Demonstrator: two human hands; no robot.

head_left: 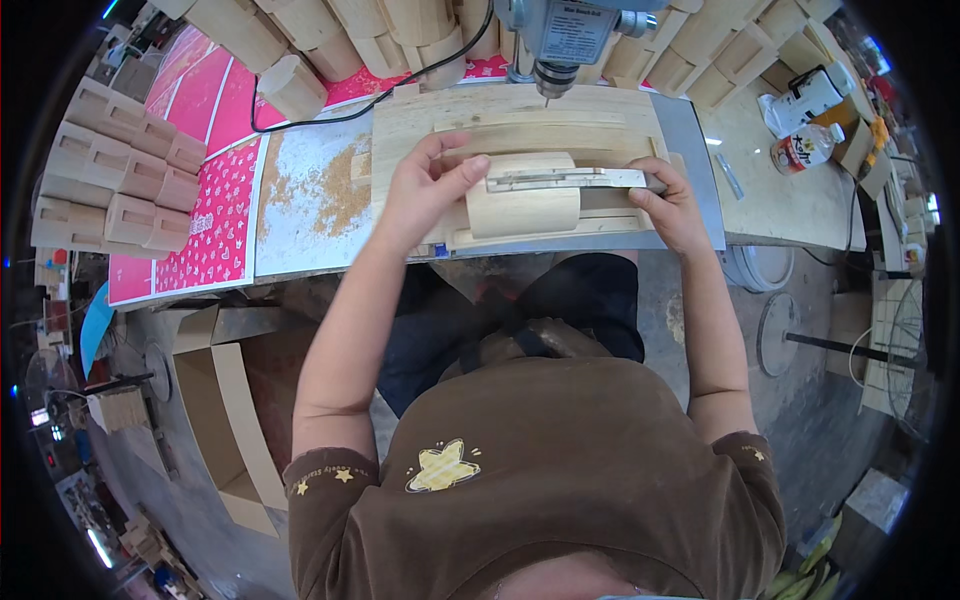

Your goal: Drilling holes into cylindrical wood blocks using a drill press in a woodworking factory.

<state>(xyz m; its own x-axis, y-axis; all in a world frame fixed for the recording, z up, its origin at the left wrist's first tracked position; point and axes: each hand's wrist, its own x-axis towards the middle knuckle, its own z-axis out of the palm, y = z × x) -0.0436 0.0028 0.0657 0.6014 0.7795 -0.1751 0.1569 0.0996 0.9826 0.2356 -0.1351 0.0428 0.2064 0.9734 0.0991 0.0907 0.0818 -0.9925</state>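
Observation:
A pale wooden block [525,212] with a rounded face lies in a wooden fixture [610,135] on the bench. Across its top runs a narrow light-coloured strip [565,180] with dark slots or marks. My right hand [668,205] is closed on the strip's right end, thumb in front and fingers behind. My left hand [430,190] is at the block's left end, thumb and forefinger apart, the thumb tip by the strip's left end. Just beyond the block hangs a drill press [568,35], its chuck [555,80] holding a thin bit.
Stacked wooden blocks [120,180] stand at the left, more along the back. A black cable [375,103] loops behind the fixture. Sawdust [320,195] covers the bench left of it. At right are a bottle [805,148] and a pen-like item [729,176]. An open carton [235,420] sits on the floor.

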